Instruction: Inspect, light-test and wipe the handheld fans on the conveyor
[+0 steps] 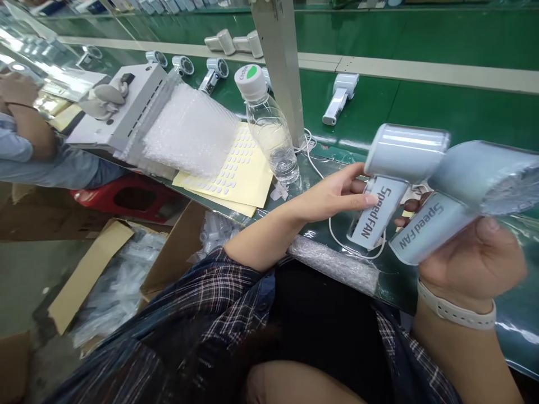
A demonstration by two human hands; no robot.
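Note:
My left hand (339, 193) grips the handle of a pale blue handheld fan (406, 154), thumb on its printed "Speed FAN" side. In my right hand (474, 255) is a second handheld fan (438, 221) of the same kind, its round head tilted to the right and its end covered by something crinkled and clear. The two fans are side by side above the bench, their heads nearly touching. A thin white cable (332, 227) loops around below the left fan. Just under my left forearm lies a roll of bubble wrap (337, 264) at the bench edge.
A water bottle (272, 132) stands by a metal post (280, 67). Left of it are yellow sticker sheets (248, 174), plastic bags (193, 126) and a white machine (126, 106). More fans (341, 95) lie on the green line. A carton (164, 258) sits below; a co-worker's arm (29, 112) shows at left.

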